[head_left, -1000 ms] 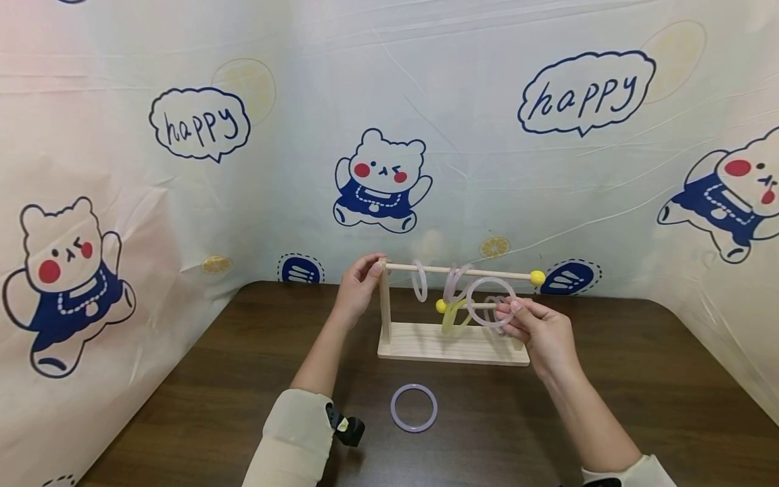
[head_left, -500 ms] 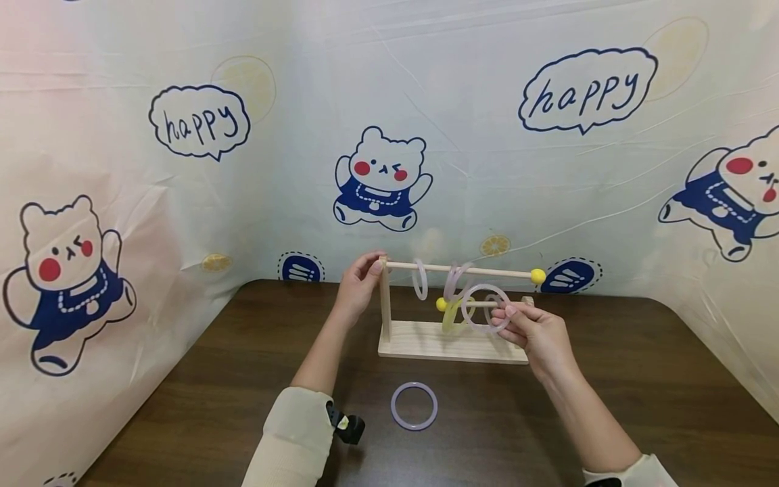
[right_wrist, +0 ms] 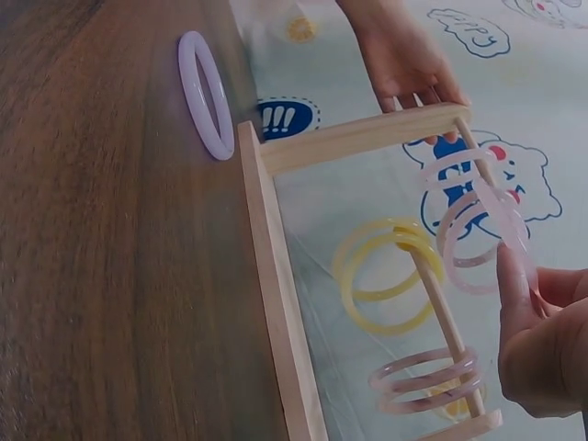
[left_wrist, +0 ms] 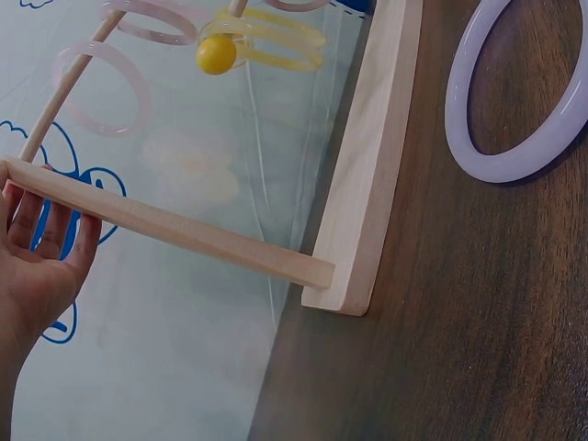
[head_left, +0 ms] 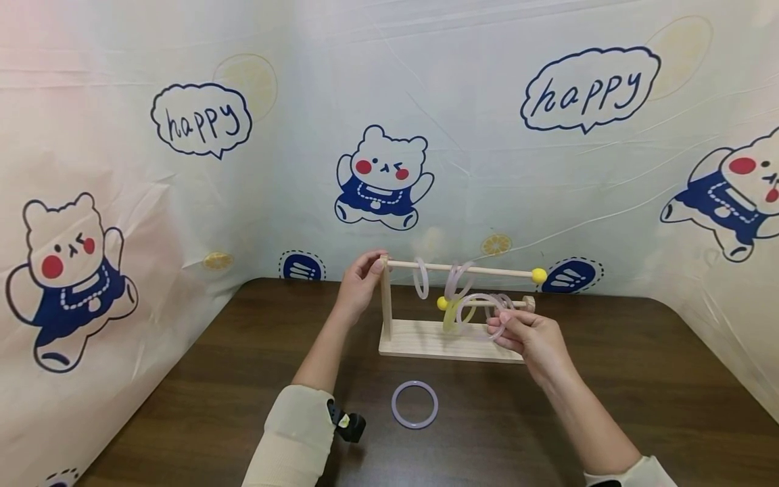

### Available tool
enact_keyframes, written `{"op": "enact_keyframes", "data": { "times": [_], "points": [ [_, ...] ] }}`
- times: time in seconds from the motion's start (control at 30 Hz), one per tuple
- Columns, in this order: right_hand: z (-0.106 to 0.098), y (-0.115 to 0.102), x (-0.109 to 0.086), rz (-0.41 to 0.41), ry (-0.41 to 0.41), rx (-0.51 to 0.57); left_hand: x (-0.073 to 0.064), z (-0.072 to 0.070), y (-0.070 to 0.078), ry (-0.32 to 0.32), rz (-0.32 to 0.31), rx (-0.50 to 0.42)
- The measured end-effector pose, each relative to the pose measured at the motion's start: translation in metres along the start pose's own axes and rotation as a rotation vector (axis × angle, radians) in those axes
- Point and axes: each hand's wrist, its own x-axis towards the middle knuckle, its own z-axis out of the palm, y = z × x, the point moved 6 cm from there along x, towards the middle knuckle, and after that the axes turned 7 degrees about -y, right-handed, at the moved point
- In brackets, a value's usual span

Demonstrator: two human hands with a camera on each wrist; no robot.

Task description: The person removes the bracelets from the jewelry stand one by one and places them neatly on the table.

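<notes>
The left hand (head_left: 360,287) grips the top of the left post of a wooden ring rack (head_left: 414,340), thumb in front and fingers behind. The right hand (head_left: 538,345) pinches a pale pink ring (right_wrist: 503,216) between thumb and fingers. In the head view that ring overlaps the lower rod and its yellow rings (head_left: 449,318). A pale ring (head_left: 421,287) and some pinkish rings (head_left: 452,281) hang on the upper rod (head_left: 502,272). Striped purplish rings (right_wrist: 418,381) hang on the lower rod near its post, partly behind the right hand in the head view.
A purple ring (head_left: 394,406) lies flat on the dark wooden table (head_left: 243,379) in front of the rack. Yellow balls cap the free ends of the upper rod (head_left: 539,276) and lower rod. A printed cloth (head_left: 292,203) stands behind the table.
The right hand has moved slightly down and left with the pale pink ring, now lower across the lower rod. The left hand stays on the post.
</notes>
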Motion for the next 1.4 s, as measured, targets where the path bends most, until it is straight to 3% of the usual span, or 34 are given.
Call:
{"op": "enact_keyframes", "data": {
  "times": [0.17,0.6,1.1,1.4],
  "points": [
    [0.005,0.005,0.0,0.032,-0.051,-0.063,0.004,-0.002,-0.009,0.006,0.011,-0.002],
    [0.014,0.014,-0.002,0.089,-0.219,-0.18,0.003,-0.002,-0.007,0.014,0.038,0.006],
    [0.017,0.024,-0.003,0.129,-0.329,-0.323,0.004,-0.002,-0.008,-0.002,0.028,-0.001],
    [0.021,0.033,-0.004,0.156,-0.441,-0.389,0.004,-0.002,-0.007,0.018,0.071,0.008]
  ]
}}
